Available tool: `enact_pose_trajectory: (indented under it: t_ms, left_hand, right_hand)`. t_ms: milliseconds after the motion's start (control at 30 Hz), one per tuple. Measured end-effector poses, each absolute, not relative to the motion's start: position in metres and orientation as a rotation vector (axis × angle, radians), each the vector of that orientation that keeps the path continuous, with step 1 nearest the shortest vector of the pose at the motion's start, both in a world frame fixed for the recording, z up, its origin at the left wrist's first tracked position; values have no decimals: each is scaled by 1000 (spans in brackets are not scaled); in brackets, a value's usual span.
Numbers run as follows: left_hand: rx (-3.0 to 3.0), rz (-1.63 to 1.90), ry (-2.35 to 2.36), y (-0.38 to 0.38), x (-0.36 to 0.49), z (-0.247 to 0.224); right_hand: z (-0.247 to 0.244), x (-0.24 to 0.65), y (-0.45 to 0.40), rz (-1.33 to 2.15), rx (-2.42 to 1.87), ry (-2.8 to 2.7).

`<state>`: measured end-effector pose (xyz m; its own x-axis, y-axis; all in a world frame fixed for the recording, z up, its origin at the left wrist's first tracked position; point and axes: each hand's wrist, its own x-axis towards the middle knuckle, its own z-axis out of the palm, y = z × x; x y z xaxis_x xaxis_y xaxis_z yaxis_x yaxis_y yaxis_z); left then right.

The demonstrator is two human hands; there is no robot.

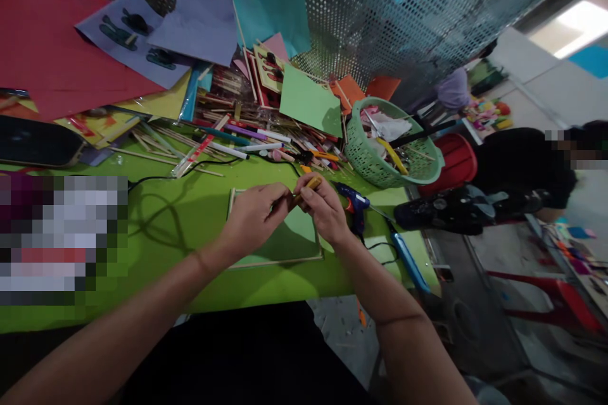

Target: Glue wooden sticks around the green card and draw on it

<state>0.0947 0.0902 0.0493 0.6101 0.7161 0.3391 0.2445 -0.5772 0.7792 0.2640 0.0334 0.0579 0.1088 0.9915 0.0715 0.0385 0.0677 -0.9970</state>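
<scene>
My left hand [259, 215] and my right hand [323, 207] meet above the table, both with fingers closed. Between them is a small yellow-brown stick-like piece [312, 184], pinched by the right fingers at its upper end. The left fingertips press close to its lower end; whether they grip it too is hidden. Beneath both hands lies a green sheet [285, 242] edged with thin wooden sticks. A blue glue gun [357, 202] rests just right of my right hand.
Pens, sticks and coloured paper [311, 101] crowd the back of the green table [180, 221]. A green basket [375, 171] of tools stands at back right, near a blue tool [409, 261]. A black cable [190, 168] crosses behind my hands. Another person [522, 164] is at the right.
</scene>
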Motion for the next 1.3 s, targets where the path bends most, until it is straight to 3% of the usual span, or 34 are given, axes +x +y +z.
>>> enact_pose_trajectory:
  t_ms: [1033,1300]
  left_hand:
    - [1545,785,712,89,98,56]
    - [1490,914,785,97,88,61]
  right_hand:
    - [64,263,31,1044,-1201,-1159]
    - [60,267,32,996,-1171,-1160]
